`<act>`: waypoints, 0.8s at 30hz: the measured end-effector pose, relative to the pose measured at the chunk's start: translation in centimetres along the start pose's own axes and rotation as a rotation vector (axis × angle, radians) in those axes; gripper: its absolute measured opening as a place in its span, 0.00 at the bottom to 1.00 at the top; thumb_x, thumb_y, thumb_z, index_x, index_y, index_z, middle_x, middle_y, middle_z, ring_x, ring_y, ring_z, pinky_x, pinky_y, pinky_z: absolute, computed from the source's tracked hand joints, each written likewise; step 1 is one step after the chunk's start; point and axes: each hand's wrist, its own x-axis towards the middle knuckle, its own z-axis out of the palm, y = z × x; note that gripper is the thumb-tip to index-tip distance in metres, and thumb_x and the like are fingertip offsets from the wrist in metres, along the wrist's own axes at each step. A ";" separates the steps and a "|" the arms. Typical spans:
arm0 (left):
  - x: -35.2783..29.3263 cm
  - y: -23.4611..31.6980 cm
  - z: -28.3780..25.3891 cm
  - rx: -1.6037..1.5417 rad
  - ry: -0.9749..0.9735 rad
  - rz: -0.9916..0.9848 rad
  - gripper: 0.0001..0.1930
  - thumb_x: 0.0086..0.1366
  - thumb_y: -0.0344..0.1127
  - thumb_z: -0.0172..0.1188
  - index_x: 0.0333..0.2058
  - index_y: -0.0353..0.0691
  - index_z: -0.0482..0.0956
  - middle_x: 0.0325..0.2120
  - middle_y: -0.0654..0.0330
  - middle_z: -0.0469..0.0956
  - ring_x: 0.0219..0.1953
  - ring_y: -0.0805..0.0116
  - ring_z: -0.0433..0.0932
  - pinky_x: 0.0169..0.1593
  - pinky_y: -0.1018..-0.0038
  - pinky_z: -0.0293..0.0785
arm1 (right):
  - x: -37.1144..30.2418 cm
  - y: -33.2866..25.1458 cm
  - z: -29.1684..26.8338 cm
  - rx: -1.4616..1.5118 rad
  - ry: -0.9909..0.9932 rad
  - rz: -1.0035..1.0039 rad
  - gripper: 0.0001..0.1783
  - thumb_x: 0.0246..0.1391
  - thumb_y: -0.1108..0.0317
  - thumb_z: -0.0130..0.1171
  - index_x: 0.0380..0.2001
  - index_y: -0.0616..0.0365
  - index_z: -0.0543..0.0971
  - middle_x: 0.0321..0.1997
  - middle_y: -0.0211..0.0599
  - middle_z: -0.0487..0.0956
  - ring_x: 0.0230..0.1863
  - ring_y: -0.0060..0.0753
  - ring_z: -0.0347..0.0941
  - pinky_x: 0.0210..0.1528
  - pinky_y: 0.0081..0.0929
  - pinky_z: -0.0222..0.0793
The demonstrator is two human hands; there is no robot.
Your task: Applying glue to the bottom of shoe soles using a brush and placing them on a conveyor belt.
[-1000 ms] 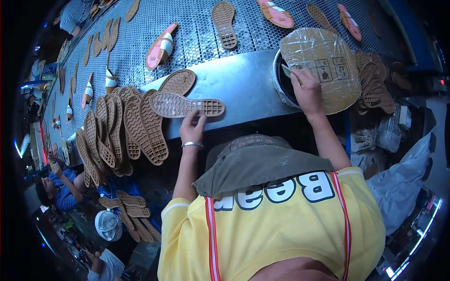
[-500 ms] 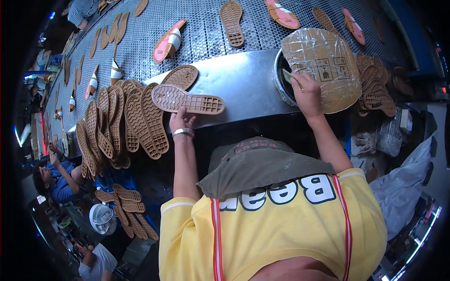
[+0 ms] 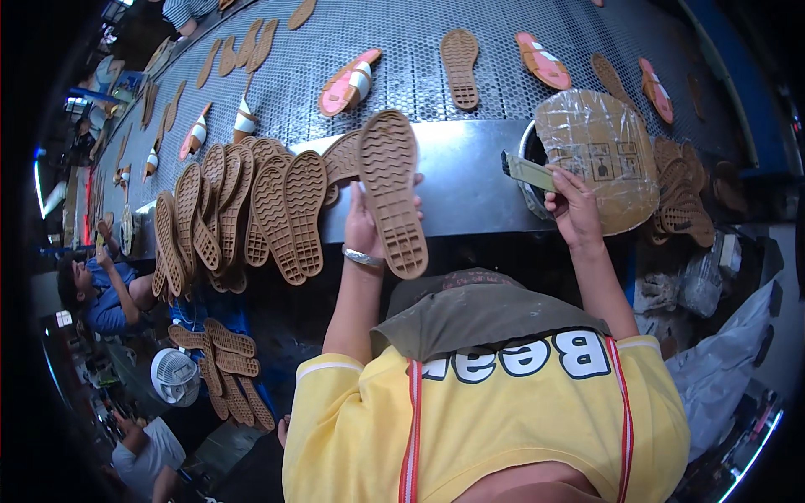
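A brown shoe sole (image 3: 391,197) stands nearly upright in my left hand (image 3: 361,226), its wavy and gridded tread facing up at me. The fingers wrap round its edge from behind. My right hand (image 3: 575,205) pinches a flat, pale green brush (image 3: 532,173) with a dark tip. That tip points left, over the rim of a round tub (image 3: 530,201). Wrapped cardboard (image 3: 597,159) covers most of the tub. Another sole (image 3: 342,159) lies on the metal ledge (image 3: 470,193), partly behind the held one.
Overlapping soles (image 3: 226,210) line the ledge's left end; more soles (image 3: 681,193) are heaped right of the tub. Beyond, a mesh conveyor (image 3: 402,92) carries single soles and pink-lined sandals (image 3: 350,82). A white fan (image 3: 175,377) and a seated person (image 3: 109,293) are at left.
My left hand has turned the sole from lying sideways to upright and moved it right. My right hand has lifted the brush out of the tub's opening. The view has shifted.
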 end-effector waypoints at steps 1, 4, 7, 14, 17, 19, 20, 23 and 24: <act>-0.1 -0.2 0.5 -0.031 -0.017 -0.030 0.34 0.65 0.58 0.26 0.59 0.36 0.53 0.50 0.40 0.64 0.39 0.57 0.74 0.41 0.63 0.76 | -0.2 -0.2 0.9 0.010 -0.046 0.014 0.14 0.52 0.71 0.55 0.41 0.67 0.74 0.27 0.32 0.75 0.22 0.18 0.70 0.22 0.12 0.67; -0.7 -0.7 1.0 -0.124 -0.068 -0.097 0.30 0.66 0.52 0.29 0.59 0.35 0.51 0.52 0.37 0.61 0.41 0.55 0.72 0.43 0.62 0.73 | -0.2 -0.5 3.3 0.033 -0.189 -0.010 0.14 0.53 0.70 0.55 0.41 0.67 0.75 0.27 0.33 0.76 0.23 0.19 0.71 0.23 0.13 0.68; -1.4 -1.0 1.5 -0.085 -0.076 -0.102 0.30 0.66 0.52 0.32 0.59 0.34 0.52 0.52 0.36 0.61 0.42 0.56 0.73 0.43 0.63 0.73 | -0.3 -1.0 6.2 -0.092 -0.226 -0.072 0.14 0.54 0.69 0.54 0.41 0.67 0.75 0.27 0.34 0.76 0.23 0.20 0.71 0.24 0.15 0.69; -3.2 -0.9 1.9 -0.021 -0.032 -0.068 0.30 0.65 0.51 0.37 0.57 0.34 0.56 0.52 0.38 0.62 0.42 0.58 0.74 0.43 0.65 0.74 | 0.6 -0.5 10.5 -0.301 -0.283 -0.263 0.13 0.54 0.69 0.53 0.40 0.67 0.76 0.27 0.36 0.76 0.24 0.20 0.71 0.25 0.15 0.69; -3.8 -0.7 1.9 0.012 -0.006 -0.055 0.30 0.63 0.50 0.42 0.57 0.34 0.55 0.51 0.39 0.63 0.42 0.60 0.74 0.43 0.65 0.74 | 0.4 0.1 11.4 -0.338 -0.263 -0.313 0.12 0.55 0.70 0.53 0.40 0.67 0.76 0.27 0.35 0.75 0.24 0.20 0.71 0.26 0.16 0.70; -3.6 -0.5 1.8 0.231 -0.036 0.008 0.32 0.60 0.49 0.48 0.57 0.34 0.56 0.49 0.43 0.66 0.40 0.65 0.74 0.43 0.69 0.74 | 0.2 0.4 12.0 -0.346 -0.267 -0.334 0.12 0.55 0.70 0.52 0.40 0.67 0.76 0.28 0.35 0.75 0.25 0.20 0.71 0.26 0.16 0.70; -3.4 -0.5 1.7 0.226 -0.030 0.013 0.32 0.60 0.49 0.48 0.57 0.34 0.56 0.49 0.43 0.66 0.40 0.65 0.74 0.43 0.69 0.74 | 0.1 0.6 12.3 -0.351 -0.264 -0.358 0.12 0.55 0.71 0.52 0.40 0.67 0.76 0.28 0.35 0.75 0.25 0.20 0.71 0.26 0.16 0.70; -3.0 -0.5 1.4 0.432 0.028 0.033 0.34 0.57 0.52 0.53 0.56 0.35 0.57 0.46 0.51 0.69 0.37 0.71 0.73 0.41 0.76 0.73 | -0.4 1.0 13.2 -0.369 -0.315 -0.438 0.12 0.55 0.71 0.51 0.39 0.68 0.76 0.30 0.34 0.74 0.25 0.20 0.70 0.26 0.16 0.70; -2.8 -0.5 1.2 0.427 0.041 0.038 0.34 0.57 0.52 0.53 0.56 0.35 0.57 0.46 0.51 0.69 0.37 0.71 0.73 0.41 0.76 0.73 | -0.7 1.1 13.5 -0.371 -0.324 -0.426 0.12 0.55 0.71 0.51 0.39 0.68 0.76 0.30 0.34 0.74 0.25 0.20 0.70 0.26 0.16 0.70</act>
